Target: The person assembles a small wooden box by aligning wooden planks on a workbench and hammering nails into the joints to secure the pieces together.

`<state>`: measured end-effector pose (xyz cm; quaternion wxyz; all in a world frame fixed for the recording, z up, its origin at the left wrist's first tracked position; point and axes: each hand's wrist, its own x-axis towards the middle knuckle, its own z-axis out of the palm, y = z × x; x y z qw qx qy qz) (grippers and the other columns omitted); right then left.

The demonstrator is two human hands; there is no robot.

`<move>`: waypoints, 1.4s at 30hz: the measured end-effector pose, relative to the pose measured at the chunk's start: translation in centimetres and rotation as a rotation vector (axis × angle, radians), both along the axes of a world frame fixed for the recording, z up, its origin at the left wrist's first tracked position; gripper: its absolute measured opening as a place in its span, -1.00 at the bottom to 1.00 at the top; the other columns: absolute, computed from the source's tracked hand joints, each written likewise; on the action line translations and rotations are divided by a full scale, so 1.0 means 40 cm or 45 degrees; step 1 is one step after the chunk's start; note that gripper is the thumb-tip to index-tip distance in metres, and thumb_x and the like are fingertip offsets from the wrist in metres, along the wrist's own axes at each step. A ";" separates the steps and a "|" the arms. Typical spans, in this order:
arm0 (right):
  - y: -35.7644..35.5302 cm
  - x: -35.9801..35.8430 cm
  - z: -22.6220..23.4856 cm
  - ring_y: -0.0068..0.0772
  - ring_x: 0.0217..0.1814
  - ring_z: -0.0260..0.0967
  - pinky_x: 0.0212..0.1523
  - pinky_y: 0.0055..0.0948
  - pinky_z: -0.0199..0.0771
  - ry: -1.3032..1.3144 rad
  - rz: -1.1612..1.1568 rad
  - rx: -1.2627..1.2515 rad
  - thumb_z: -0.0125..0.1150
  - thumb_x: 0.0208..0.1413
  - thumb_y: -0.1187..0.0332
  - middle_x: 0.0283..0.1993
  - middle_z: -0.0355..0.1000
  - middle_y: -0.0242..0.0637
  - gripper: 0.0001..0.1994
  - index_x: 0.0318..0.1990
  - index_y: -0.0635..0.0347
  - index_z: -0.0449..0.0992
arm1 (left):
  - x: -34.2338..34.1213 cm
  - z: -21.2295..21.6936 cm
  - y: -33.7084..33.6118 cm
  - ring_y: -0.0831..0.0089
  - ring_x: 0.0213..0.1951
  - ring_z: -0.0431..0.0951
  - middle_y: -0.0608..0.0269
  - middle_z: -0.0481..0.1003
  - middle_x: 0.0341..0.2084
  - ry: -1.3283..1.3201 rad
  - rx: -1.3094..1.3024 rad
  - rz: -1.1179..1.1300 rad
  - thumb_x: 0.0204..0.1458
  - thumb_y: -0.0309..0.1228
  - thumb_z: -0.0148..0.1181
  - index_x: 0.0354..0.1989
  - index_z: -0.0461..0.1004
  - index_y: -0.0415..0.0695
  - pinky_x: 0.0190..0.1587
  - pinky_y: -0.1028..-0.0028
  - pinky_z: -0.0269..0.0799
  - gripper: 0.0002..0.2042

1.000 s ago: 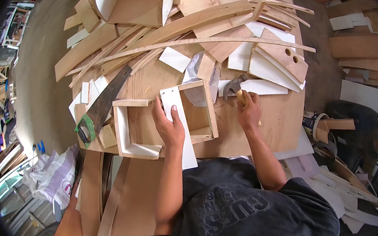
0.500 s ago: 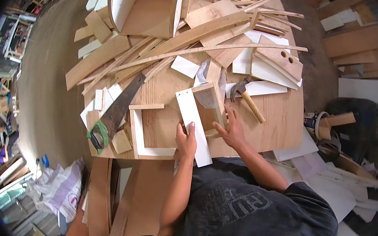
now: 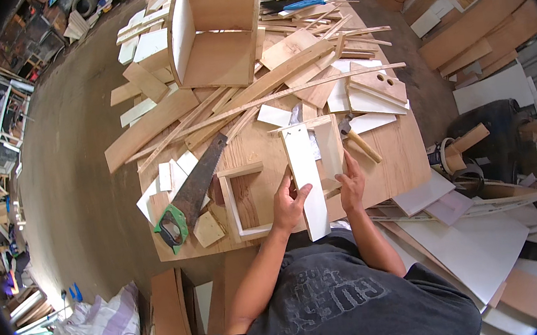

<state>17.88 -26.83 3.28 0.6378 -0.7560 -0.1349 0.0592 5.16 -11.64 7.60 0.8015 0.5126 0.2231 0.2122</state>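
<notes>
My left hand (image 3: 291,205) grips a long white board (image 3: 306,180), its thumb on the face and the fingers at the left edge. The board lies lengthwise along one side of a small wooden frame (image 3: 328,151), its near end jutting past the table edge. My right hand (image 3: 351,186) is closed round the frame's right side near its lower corner. Left of the board, a three-sided wooden frame (image 3: 249,233) with white inner faces rests on the table. The hammer (image 3: 364,147), with a wooden handle, lies just beyond my right hand.
The wooden table (image 3: 397,177) bears a handsaw (image 3: 199,180) with a green handle at left. Behind are heaped strips and offcuts (image 3: 299,86), an open wooden box (image 3: 217,48) and a blue-handled tool (image 3: 304,4). White panels (image 3: 465,235) lean at right; a sack (image 3: 106,332) lies lower left.
The view has swung, so the table appears turned. The white board and frame have come up a little in my hands. My right hand, its fingers spread before, has closed on the frame's side.
</notes>
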 end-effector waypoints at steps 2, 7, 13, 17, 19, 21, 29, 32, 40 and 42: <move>0.035 -0.010 0.039 -0.04 0.40 0.41 0.43 -0.19 0.34 -0.063 -0.051 -0.034 0.27 0.06 0.57 0.32 0.47 -0.01 -0.35 0.40 0.24 0.50 | -0.016 0.016 0.031 0.51 0.07 0.63 0.10 0.61 0.14 0.013 0.115 -0.112 0.31 -0.43 0.34 0.55 0.25 -0.27 0.17 0.43 0.54 -0.34; 0.122 -0.051 0.248 -0.07 0.42 0.42 0.44 -0.10 0.40 -0.185 0.141 -0.228 0.45 0.23 0.29 0.40 0.43 -0.03 -0.32 0.48 0.21 0.38 | -0.046 0.010 0.031 0.51 -0.06 0.68 0.09 0.68 0.01 0.106 0.370 -0.079 0.31 -0.44 0.35 0.57 0.23 -0.25 0.00 0.42 0.62 -0.32; 0.209 -0.088 0.317 -0.20 0.32 0.50 0.31 -0.25 0.56 0.017 0.204 -0.138 0.57 0.12 0.36 0.41 0.40 0.03 -0.12 0.56 0.28 0.21 | -0.044 0.035 0.013 0.57 -0.16 0.64 0.13 0.68 -0.08 0.211 0.618 -0.245 0.29 -0.53 0.36 0.65 0.09 -0.16 -0.12 0.49 0.61 -0.21; 0.176 -0.063 0.293 -0.33 0.32 0.46 0.31 -0.34 0.52 0.093 0.129 0.248 0.49 0.11 0.53 0.39 0.41 -0.10 -0.11 0.58 0.37 0.15 | -0.035 0.123 0.059 0.30 -0.07 0.68 0.01 0.55 0.16 0.032 0.420 -0.603 0.20 -0.45 0.47 0.61 0.15 -0.21 -0.01 0.38 0.62 -0.17; 0.161 -0.051 0.312 -0.32 0.37 0.42 0.38 -0.34 0.44 0.139 0.171 0.386 0.45 0.08 0.57 0.40 0.40 -0.14 -0.11 0.57 0.46 0.13 | -0.035 0.119 0.093 0.17 0.06 0.63 0.00 0.54 0.19 -0.065 0.900 -0.232 0.16 -0.38 0.51 0.55 0.22 -0.25 0.11 0.28 0.57 -0.19; 0.134 -0.031 0.313 -0.30 0.42 0.39 0.43 -0.30 0.39 0.118 0.282 0.329 0.44 0.07 0.57 0.42 0.37 -0.12 -0.11 0.57 0.47 0.14 | -0.042 0.126 0.121 0.07 0.31 0.48 -0.01 0.47 0.31 -0.056 1.077 0.137 0.15 -0.26 0.54 0.47 0.32 -0.23 0.28 0.11 0.46 -0.24; 0.096 0.058 0.350 -0.23 0.54 0.24 0.55 -0.26 0.18 0.091 0.665 0.276 0.47 0.08 0.31 0.49 0.29 -0.07 -0.09 0.56 0.49 0.17 | 0.045 0.238 0.170 0.26 0.37 0.42 -0.07 0.38 0.40 -0.212 0.420 0.070 0.12 -0.10 0.59 0.61 0.05 -0.35 0.36 0.29 0.40 0.04; 0.106 0.067 0.356 -0.26 0.53 0.25 0.53 -0.30 0.20 0.104 0.705 0.252 0.47 0.14 0.25 0.48 0.30 -0.09 -0.10 0.56 0.48 0.17 | 0.053 0.234 0.137 0.42 0.25 0.50 0.02 0.48 0.31 -0.153 0.288 0.133 0.18 -0.16 0.55 0.61 0.04 -0.38 0.28 0.40 0.45 -0.01; 0.107 0.130 0.340 -0.30 0.41 0.39 0.35 -0.36 0.37 0.011 0.731 0.306 0.33 0.28 0.21 0.46 0.42 0.05 -0.27 0.56 0.27 0.29 | 0.068 0.231 0.042 0.46 0.22 0.52 0.11 0.52 0.31 0.034 0.252 0.309 0.21 -0.21 0.53 0.58 0.18 -0.35 0.32 0.43 0.38 -0.13; 0.100 0.131 0.327 -0.34 0.28 0.43 0.25 -0.40 0.42 0.069 0.752 0.225 0.32 0.30 0.19 0.45 0.43 0.01 -0.28 0.56 0.25 0.29 | 0.068 0.215 0.039 0.47 0.23 0.52 0.11 0.51 0.31 0.107 0.250 0.371 0.23 -0.23 0.51 0.57 0.20 -0.33 0.32 0.45 0.37 -0.16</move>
